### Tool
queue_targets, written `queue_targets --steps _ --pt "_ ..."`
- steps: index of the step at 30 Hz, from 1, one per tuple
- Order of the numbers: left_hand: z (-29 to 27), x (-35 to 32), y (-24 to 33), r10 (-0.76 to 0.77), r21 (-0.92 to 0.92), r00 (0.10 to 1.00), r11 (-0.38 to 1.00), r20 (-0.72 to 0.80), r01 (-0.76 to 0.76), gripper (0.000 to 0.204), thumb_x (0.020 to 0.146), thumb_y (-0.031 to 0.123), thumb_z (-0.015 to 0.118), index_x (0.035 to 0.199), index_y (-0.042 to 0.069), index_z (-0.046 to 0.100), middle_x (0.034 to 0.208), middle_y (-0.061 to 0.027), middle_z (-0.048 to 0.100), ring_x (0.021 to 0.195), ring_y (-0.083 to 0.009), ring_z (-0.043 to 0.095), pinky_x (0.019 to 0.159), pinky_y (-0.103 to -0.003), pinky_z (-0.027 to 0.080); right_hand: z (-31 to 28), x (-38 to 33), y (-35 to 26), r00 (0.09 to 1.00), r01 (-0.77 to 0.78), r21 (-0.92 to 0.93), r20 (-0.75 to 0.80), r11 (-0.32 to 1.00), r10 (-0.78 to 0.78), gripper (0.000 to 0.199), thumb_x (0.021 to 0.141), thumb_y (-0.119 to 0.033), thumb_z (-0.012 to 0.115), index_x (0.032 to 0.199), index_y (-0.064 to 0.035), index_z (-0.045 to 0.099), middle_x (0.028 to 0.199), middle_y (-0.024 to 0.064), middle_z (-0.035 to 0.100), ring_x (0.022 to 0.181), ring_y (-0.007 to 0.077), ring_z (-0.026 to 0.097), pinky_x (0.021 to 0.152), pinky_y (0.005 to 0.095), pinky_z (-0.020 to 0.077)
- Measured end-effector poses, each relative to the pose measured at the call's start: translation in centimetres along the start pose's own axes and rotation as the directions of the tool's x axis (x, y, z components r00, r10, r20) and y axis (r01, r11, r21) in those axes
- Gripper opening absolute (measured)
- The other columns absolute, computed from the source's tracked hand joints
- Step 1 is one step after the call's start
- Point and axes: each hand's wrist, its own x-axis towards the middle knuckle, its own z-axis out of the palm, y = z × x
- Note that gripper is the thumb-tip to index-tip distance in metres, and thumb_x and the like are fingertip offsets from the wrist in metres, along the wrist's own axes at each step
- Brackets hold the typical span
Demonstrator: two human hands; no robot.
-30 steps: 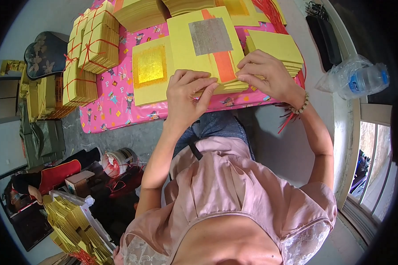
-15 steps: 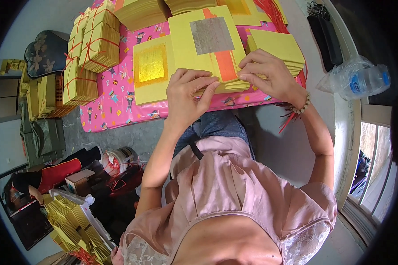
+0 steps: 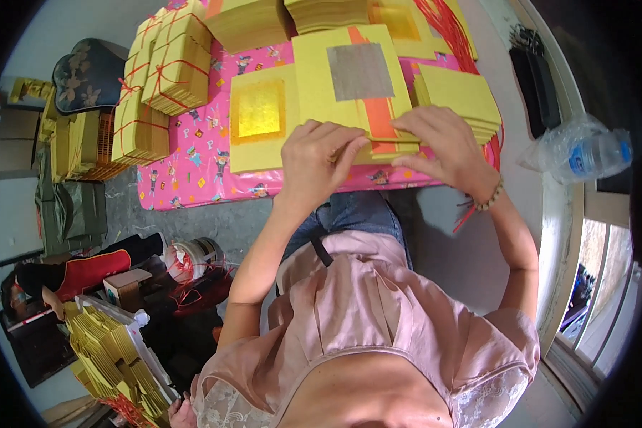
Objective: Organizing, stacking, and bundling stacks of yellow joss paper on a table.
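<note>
A stack of yellow paper sheets (image 3: 349, 100) with a grey foil square and an orange stripe lies on a pink patterned cloth (image 3: 192, 164). My left hand (image 3: 317, 157) pinches the stack's near edge with its fingertips. My right hand (image 3: 442, 143), a bead bracelet at the wrist, presses on the same edge from the right. To the left of the stack lies a yellow sheet with a gold foil square (image 3: 258, 110). A further pile of plain yellow sheets (image 3: 460, 96) sits just beyond my right hand.
Bundles of yellow paper tied with red string (image 3: 175, 53) stand at the cloth's far left. A plastic water bottle (image 3: 581, 153) lies on the ledge at right. Loose red strings (image 3: 446, 28), a tape roll (image 3: 192, 257) and more yellow paper (image 3: 110, 349) lie around.
Both hands stay on the stack's near edge; the fingers have shifted only slightly. Nothing else has moved.
</note>
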Motion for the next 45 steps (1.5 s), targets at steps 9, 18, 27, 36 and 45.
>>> queue_targets --steps 9,18,27,36,45 --pt "-0.9 2.3 0.1 0.238 0.25 0.948 0.951 -0.213 -0.183 0.037 0.077 0.02 0.079 0.113 0.014 0.071 0.109 -0.007 0.068 0.101 -0.0281 0.063 0.082 -0.04 0.047 -0.5 3.6 2.2 0.996 -0.092 0.099 0.008 0.991 0.092 0.016 0.094 -0.018 0.064 0.099 -0.0039 0.066 0.088 0.0124 0.066 0.078 0.0311 0.064 0.07 0.0391 0.0499" --pt "0.4 4.2 -1.5 0.179 0.16 0.984 0.971 0.021 -0.18 0.059 0.081 0.027 0.075 0.136 0.014 0.057 0.137 -0.0151 0.053 0.129 -0.0375 0.047 0.105 -0.05 0.038 0.5 10.9 7.9 0.953 -0.304 0.241 0.094 0.922 0.289 0.02 0.097 -0.02 0.06 0.099 -0.0004 0.064 0.086 0.0156 0.066 0.075 0.0306 0.064 0.068 0.0377 0.049" --pt "2.4 5.8 -4.7 0.071 0.216 0.977 0.97 0.2 -0.114 0.074 0.093 0.049 0.058 0.154 0.014 0.034 0.156 -0.026 0.028 0.146 -0.0465 0.023 0.119 -0.056 0.019 4.5 13.0 14.0 0.959 -0.275 0.099 0.104 0.956 0.265 0.023 0.097 -0.022 0.061 0.099 0.0008 0.064 0.088 0.0133 0.066 0.076 0.0266 0.062 0.07 0.0364 0.0487" --pt "2.7 6.5 -5.8 0.02 0.15 0.963 0.987 0.27 -0.062 0.075 0.09 0.048 0.061 0.151 0.011 0.038 0.152 -0.0281 0.035 0.144 -0.0459 0.028 0.119 -0.054 0.021 5.1 15.2 14.5 0.974 -0.185 0.056 0.144 0.981 0.176 0.023 0.096 -0.021 0.062 0.103 0.0003 0.067 0.098 0.0153 0.069 0.09 0.0321 0.065 0.081 0.0404 0.0514" --pt "4.5 5.5 -6.5 0.001 0.117 0.985 0.993 0.172 -0.021 0.077 0.087 0.046 0.066 0.15 0.013 0.038 0.152 -0.0305 0.032 0.14 -0.0518 0.031 0.115 -0.059 0.026 6.9 16.9 13.3 0.95 -0.197 0.166 0.276 0.966 0.147 0.023 0.097 -0.017 0.058 0.103 0.0026 0.066 0.102 0.0208 0.068 0.096 0.0395 0.063 0.085 0.0429 0.0502"
